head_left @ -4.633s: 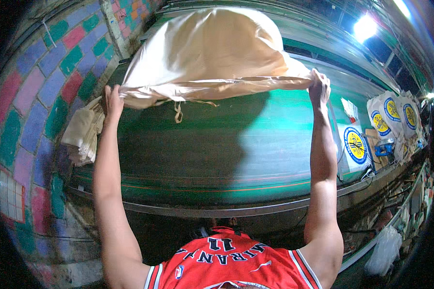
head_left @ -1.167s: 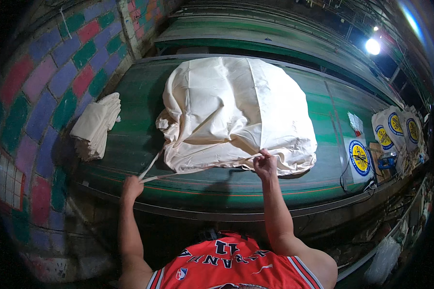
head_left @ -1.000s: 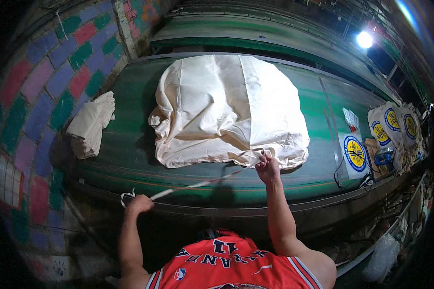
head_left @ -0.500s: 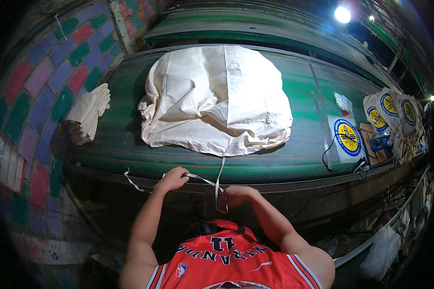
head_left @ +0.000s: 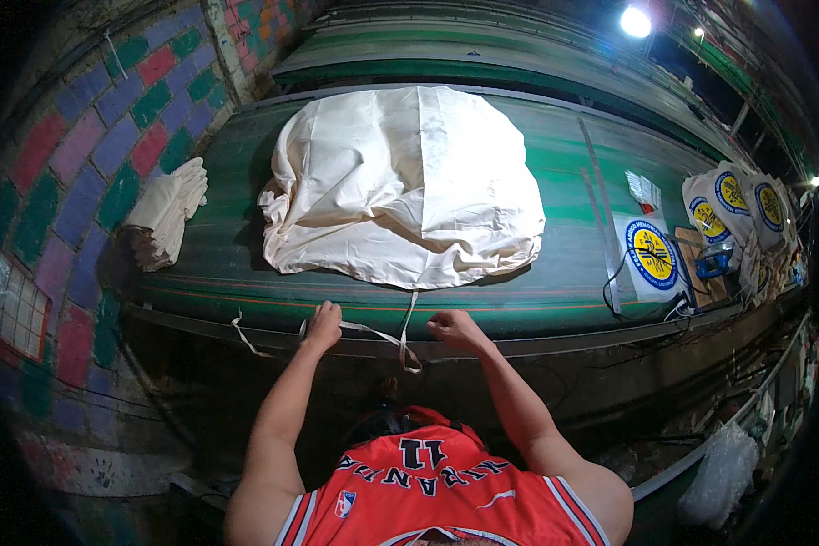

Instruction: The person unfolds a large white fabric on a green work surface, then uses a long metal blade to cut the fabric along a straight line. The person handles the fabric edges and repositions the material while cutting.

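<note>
A large off-white cloth bag (head_left: 382, 196), wrinkled and bulging, lies across the green table in front of me. From its near edge a thin white drawstring (head_left: 407, 320) hangs over the table's front edge and loops below it. My left hand (head_left: 322, 326) is closed on the drawstring, whose loose end trails off to the left. To the right of the string, my right hand (head_left: 460, 329) is up at the table edge with its fingers curled. The hanging loop is apart from it, and whatever its fingers may hold is hidden.
Folded off-white cloth (head_left: 168, 214) is at the table's left end. On the right are printed cloth bags (head_left: 737, 214), a sheet with a round blue-and-yellow emblem (head_left: 651, 259), a blue tool (head_left: 714, 261) on a board, and metal strips (head_left: 601, 218). A painted block wall (head_left: 82, 182) borders the left.
My right hand has moved up and away from the drawstring's loop to the table edge. My left hand has shifted slightly, still with the string. The bag lies as before.
</note>
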Motion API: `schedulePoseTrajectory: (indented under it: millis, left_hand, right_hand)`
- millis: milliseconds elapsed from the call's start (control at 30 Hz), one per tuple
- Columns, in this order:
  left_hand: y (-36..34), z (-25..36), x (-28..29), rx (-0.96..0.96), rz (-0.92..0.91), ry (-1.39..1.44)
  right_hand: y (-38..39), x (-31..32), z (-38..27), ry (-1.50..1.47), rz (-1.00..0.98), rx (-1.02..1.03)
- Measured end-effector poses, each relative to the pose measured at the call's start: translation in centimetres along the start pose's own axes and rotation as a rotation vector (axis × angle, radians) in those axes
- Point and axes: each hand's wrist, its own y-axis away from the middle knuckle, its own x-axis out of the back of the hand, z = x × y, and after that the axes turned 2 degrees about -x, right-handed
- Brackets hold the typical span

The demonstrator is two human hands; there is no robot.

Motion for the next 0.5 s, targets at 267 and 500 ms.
schedulePoseTrajectory:
  millis: [267,500]
  left_hand:
    - [0.0,2.5,6.2,0.143,0.044,0.2]
    - [3.1,6.8,14.0,0.231,-1.224,0.972]
  right_hand:
    - [-3.7,-3.5,-1.6,-0.027,0.075,0.112]
    - [-3.9,-7.9,-6.3,-0.191,-0.315,0.573]
